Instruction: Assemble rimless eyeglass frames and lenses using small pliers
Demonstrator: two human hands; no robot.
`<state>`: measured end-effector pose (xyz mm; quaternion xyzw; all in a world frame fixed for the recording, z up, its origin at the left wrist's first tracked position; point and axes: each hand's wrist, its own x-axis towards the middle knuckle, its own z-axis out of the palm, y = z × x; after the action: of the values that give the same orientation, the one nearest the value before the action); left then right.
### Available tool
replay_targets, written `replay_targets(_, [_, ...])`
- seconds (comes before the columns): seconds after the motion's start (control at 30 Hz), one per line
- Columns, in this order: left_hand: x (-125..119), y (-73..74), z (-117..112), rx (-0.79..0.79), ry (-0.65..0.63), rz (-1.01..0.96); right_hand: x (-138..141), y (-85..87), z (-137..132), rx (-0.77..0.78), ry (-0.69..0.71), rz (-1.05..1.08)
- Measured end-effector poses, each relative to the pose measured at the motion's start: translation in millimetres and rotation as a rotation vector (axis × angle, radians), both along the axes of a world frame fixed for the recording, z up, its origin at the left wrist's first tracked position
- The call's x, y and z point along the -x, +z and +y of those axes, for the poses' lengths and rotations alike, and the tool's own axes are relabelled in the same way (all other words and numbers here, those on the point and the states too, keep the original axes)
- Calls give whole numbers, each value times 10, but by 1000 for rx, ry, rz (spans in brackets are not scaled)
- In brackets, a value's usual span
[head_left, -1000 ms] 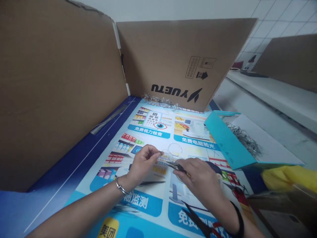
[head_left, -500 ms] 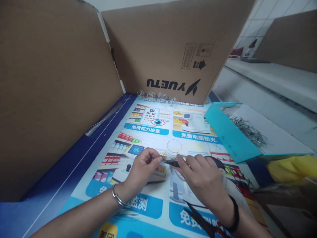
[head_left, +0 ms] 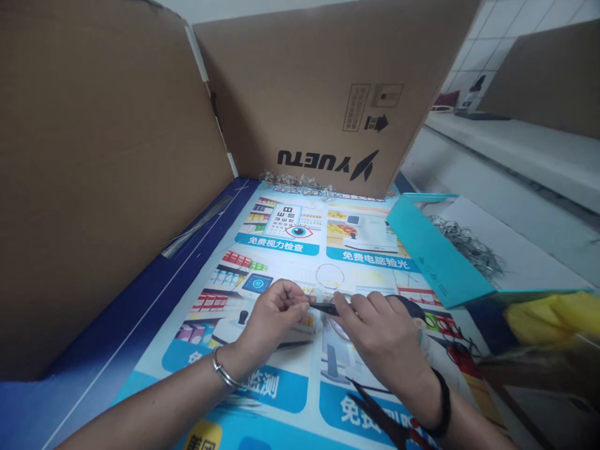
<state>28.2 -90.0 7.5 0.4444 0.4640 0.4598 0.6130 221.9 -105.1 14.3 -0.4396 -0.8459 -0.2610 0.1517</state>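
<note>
Glossy printed poster [head_left: 281, 245] covers the table, walled far and left by matt brown cardboard [head_left: 304, 94]. At its middle the left hand [head_left: 274, 312], with a metal bangle [head_left: 224, 374], pinches thumb and forefinger tight on a tiny pale part [head_left: 307, 304], too small to identify. The right hand [head_left: 384, 337] grips a slim dark pointed tool [head_left: 324, 307], whose tip meets that part. A clear round lens [head_left: 329, 276] lies just beyond. Far right, a teal tray [head_left: 431, 256] holds tangled wire scraps [head_left: 469, 247]; black scissors [head_left: 379, 419] lie near.
</note>
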Motion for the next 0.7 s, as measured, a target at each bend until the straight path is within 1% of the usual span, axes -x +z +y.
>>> replay_targets(0.13, [-10, -11, 18, 9, 20, -18, -5, -7, 3, 17, -10, -10])
replay_targets(0.4, [-16, 5, 5, 9, 16, -48, -6, -20, 15, 22, -6, -2])
replay_targets(0.7, [-3, -36, 7, -2, 31, 26, -5, 12, 5, 35, -12, -1])
